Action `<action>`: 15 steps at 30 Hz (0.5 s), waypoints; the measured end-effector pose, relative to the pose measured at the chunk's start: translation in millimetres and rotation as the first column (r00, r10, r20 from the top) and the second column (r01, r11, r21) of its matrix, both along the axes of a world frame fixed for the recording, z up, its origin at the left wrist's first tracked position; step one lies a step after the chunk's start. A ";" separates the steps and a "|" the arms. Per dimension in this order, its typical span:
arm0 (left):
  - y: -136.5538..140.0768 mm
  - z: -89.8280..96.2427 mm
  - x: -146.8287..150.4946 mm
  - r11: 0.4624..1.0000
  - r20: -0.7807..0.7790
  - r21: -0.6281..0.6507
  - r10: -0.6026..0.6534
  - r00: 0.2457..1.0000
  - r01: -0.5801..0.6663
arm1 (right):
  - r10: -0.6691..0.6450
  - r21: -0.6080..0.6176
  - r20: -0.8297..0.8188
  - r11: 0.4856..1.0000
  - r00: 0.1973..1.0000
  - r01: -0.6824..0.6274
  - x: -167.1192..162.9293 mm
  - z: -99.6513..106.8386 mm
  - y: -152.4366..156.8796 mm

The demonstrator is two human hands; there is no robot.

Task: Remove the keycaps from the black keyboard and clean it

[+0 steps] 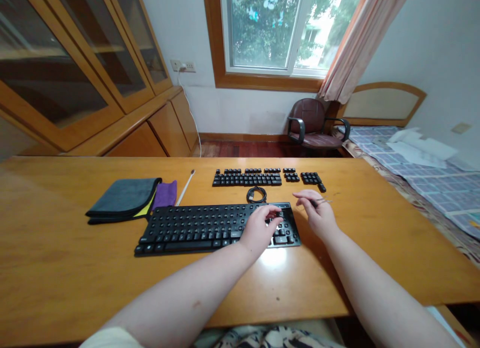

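A black keyboard (195, 228) lies flat on the wooden desk, its upper rows bare of keycaps and its lowest keys still capped. My left hand (260, 225) hovers at the number pad end, fingers curved, with a gap between thumb and fingertips; I see nothing in it. Just right of the keyboard, my right hand (315, 215) is closed on a small tool with a dark handle and thin wires (325, 201), which looks like a keycap puller. Behind the keyboard, loose black keycaps (247, 179) stand in rows grouped by block. A coiled USB cable (257, 194) sits between them.
Left on the desk (67, 273) are a folded grey cloth (123, 198) with yellow lining, a purple cloth (165, 194) and a thin white brush (185, 187). Beyond the desk stand a brown armchair (311, 120) and a bed (420, 158); a glass-door cabinet (75, 63) is at left.
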State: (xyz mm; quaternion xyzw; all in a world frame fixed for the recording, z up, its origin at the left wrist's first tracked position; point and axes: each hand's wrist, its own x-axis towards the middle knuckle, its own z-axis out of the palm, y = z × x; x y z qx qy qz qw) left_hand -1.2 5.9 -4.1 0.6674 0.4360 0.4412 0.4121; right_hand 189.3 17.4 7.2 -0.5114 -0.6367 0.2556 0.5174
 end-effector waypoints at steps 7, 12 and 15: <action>5.0 -8.3 2.2 0.988 0.138 -0.152 0.006 0.990 0.015 | 0.357 0.012 0.397 0.919 0.846 -0.393 -4.2 6.6 -9.0; 3.7 -2.8 2.1 0.983 0.119 -0.171 -0.050 0.992 0.070 | 0.323 0.012 0.410 0.933 0.853 -0.360 -9.9 6.8 -9.7; 1.2 2.9 1.3 0.987 0.091 -0.146 -0.049 0.995 0.062 | 0.249 0.026 0.429 0.957 0.868 -0.288 -2.2 7.3 -7.4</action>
